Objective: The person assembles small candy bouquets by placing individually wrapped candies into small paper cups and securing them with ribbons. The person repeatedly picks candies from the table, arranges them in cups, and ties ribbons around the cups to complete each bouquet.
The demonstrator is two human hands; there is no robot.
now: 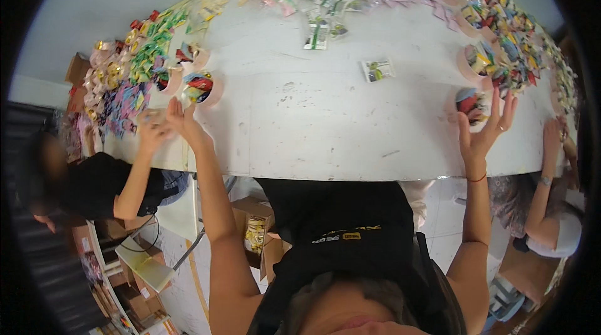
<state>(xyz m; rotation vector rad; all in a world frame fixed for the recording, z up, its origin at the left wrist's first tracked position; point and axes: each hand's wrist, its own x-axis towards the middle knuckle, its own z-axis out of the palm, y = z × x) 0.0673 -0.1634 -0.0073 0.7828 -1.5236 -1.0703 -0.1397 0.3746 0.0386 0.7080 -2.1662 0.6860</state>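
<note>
My left hand point(183, 121) is raised at the left of the white table, fingers stretched upward and holding nothing I can see. Just beyond it stands a pale pink tub point(216, 92) filled with colourful small packets. At the right, my right hand point(486, 130) is spread, thumb apart from the fingers, beside another filled pink tub point(458, 102). Its fingers partly cover that tub, and whether they touch it I cannot tell. A small clear-and-green packet point(377, 70) lies alone between the hands, and a similar packet point(317, 36) lies farther back.
Heaps of coloured packets point(150, 47) line the table's far edge, with several more pink tubs point(474, 63) at both sides. A co-worker's blurred hand point(152, 127) is close to my left hand. Another person's hand point(551, 135) rests at the right edge. An open carton point(273, 248) stands below the table.
</note>
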